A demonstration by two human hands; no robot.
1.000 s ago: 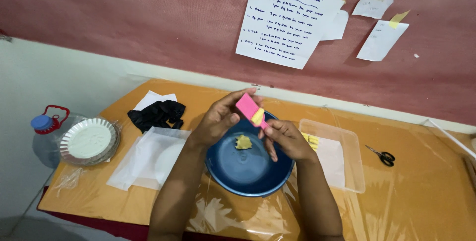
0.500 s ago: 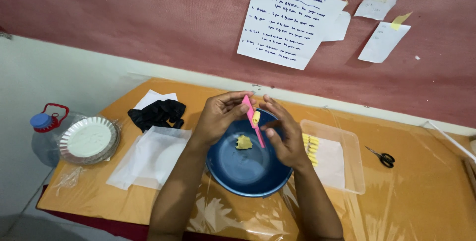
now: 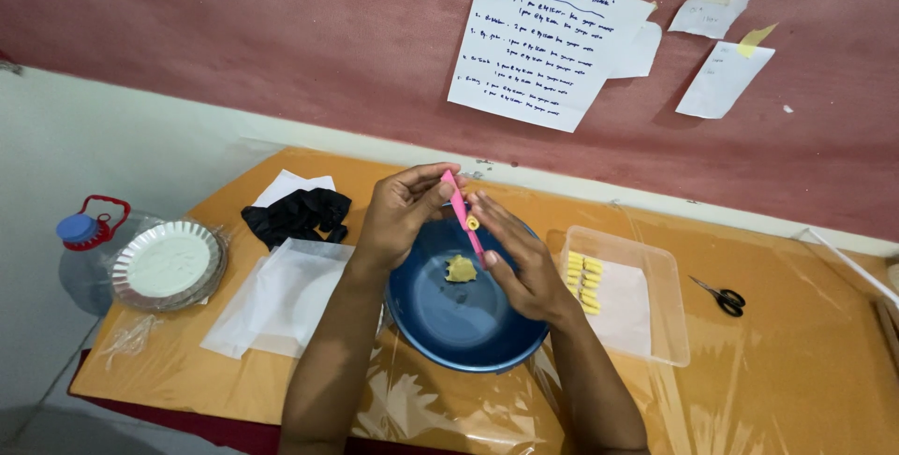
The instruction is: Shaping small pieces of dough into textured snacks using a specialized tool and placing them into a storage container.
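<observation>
Over the round blue plastic bowl (image 3: 459,310) near the bench's front edge, the thin pink plastic card (image 3: 462,213) has turned edge-on since a second ago. The left hand (image 3: 403,216) fingers pinch its top; the right hand (image 3: 520,263) fingers close on its lower end, where a small yellow dough piece (image 3: 473,223) clings. Another yellow lump (image 3: 460,270) lies in the bowl.
</observation>
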